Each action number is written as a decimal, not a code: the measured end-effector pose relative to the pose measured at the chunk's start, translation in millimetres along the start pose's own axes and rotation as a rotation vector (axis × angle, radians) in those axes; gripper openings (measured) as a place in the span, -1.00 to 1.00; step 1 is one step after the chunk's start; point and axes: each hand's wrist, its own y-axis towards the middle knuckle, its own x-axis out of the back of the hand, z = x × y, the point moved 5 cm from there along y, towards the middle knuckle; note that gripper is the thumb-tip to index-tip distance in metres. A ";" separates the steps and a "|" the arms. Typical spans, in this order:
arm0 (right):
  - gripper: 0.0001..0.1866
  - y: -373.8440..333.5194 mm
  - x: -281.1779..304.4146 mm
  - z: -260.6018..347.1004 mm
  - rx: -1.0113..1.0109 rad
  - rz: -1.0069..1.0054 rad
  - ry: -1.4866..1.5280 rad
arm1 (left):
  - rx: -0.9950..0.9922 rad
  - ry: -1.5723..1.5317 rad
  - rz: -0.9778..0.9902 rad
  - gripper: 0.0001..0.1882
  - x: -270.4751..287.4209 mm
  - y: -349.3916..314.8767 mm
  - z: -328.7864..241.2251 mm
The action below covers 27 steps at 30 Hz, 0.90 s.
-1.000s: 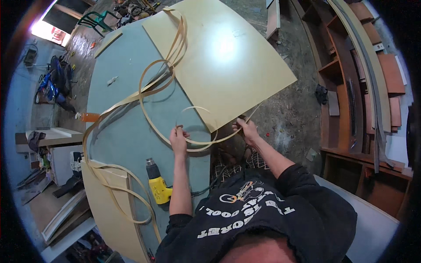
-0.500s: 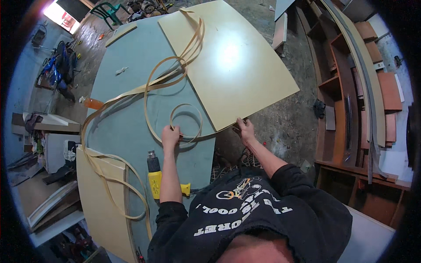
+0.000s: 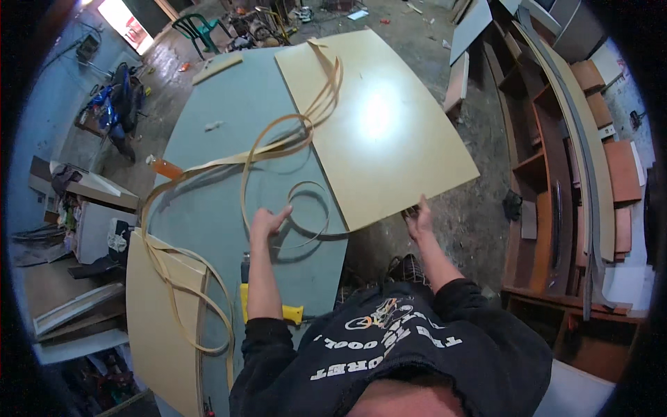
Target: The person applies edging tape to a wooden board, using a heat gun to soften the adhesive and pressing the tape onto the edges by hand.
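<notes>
One half-open left hand [image 3: 267, 222] hovers by one strip loop [image 3: 310, 183]; right hand [image 3: 419, 221] apparently pinches one panel [image 3: 382, 149].

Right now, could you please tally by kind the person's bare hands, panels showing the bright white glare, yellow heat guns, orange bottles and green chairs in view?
Hands: 2 (left hand, right hand)
Glare-lit cream panel: 1
Yellow heat gun: 1
Orange bottle: 1
Green chair: 1
Total: 6
</notes>
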 end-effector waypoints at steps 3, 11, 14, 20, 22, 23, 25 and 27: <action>-0.50 20.8 13.1 22.7 -0.001 -0.069 0.076 | -0.196 -0.313 -0.086 -0.17 24.5 -11.5 23.3; -0.58 73.0 69.7 122.3 0.042 -0.083 -0.010 | -0.425 -0.232 -0.473 -0.52 13.2 -86.0 -29.7; -0.38 96.9 117.2 177.1 -0.038 0.080 -0.241 | -0.215 -0.481 -0.733 -0.59 -17.0 -122.2 -46.0; -0.20 152.6 160.4 299.9 -0.206 0.066 -0.685 | 0.396 -1.203 -0.859 -0.68 -187.1 -181.9 -41.7; -0.27 200.3 145.5 313.9 -0.173 0.081 -0.816 | 0.475 -1.417 -0.672 -0.56 -233.2 -181.8 -95.4; -0.29 221.2 122.1 317.8 -0.165 0.125 -0.839 | 0.485 -1.491 -0.586 -0.52 -244.3 -177.8 -120.0; -0.35 265.7 69.0 320.8 -0.108 0.213 -0.917 | 0.453 -1.628 -0.482 -0.48 -259.6 -159.5 -154.9; -0.40 291.2 17.3 306.6 -0.074 0.266 -1.000 | 0.316 -1.704 -0.420 -0.49 -270.1 -139.4 -160.5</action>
